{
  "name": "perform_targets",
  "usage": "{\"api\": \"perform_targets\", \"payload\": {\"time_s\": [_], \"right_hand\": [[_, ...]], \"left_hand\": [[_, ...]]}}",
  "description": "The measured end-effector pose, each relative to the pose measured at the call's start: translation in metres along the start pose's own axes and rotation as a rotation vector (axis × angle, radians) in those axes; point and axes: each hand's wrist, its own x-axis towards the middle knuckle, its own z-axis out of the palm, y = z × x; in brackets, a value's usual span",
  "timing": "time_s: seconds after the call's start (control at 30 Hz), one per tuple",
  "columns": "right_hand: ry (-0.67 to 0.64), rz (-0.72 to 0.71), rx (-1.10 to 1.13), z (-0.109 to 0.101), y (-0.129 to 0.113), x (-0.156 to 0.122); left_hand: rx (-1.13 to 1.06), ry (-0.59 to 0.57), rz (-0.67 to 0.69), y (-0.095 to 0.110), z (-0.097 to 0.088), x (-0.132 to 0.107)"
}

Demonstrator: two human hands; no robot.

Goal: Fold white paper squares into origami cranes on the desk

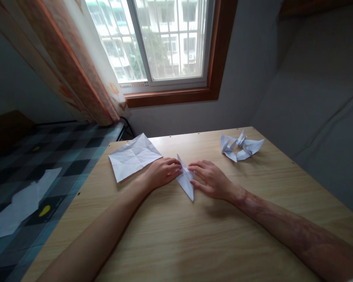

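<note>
Table (176, 239): pale wood, visible grain, small dark spots along the edges
Far left corner: creased white sheet (132, 158), opened out
Middle: narrow folded paper (187, 184), pointed at both ends
Far right: cluster of folded paper figures (254, 147)
Bed (86, 145): dark checked cover, yellow motifs
On checks: white paper (28, 205), jagged-edged

Two bare hands, one left hand (166, 171) and one right hand (211, 179), touch one narrow folded paper (186, 185) on a single wooden table (176, 243). One creased sheet (132, 158) lies to the left, while at far right sits one cluster of folded paper figures (254, 147), at least two in number, their overlap obscuring the exact count. Farther left, one checked cloth (82, 156) bears two yellow marks (44, 210), one near and one far, and white paper pieces (26, 205) too overlapped to count. Beyond are one patterned curtain (76, 70) and one window (173, 43), two panes showing.
</note>
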Motion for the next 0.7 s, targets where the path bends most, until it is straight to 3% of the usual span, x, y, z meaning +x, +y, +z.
{"api": "perform_targets", "payload": {"time_s": [0.23, 0.7], "right_hand": [[0.005, 0.016, 0.023, 0.001, 0.002, 0.000], [0.037, 0.122, -0.076, 0.005, 0.005, 0.002]], "left_hand": [[-0.173, 0.017, 0.019, -0.001, 0.003, 0.003], [-0.075, -0.104, 0.156, 0.010, 0.002, 0.007]]}}
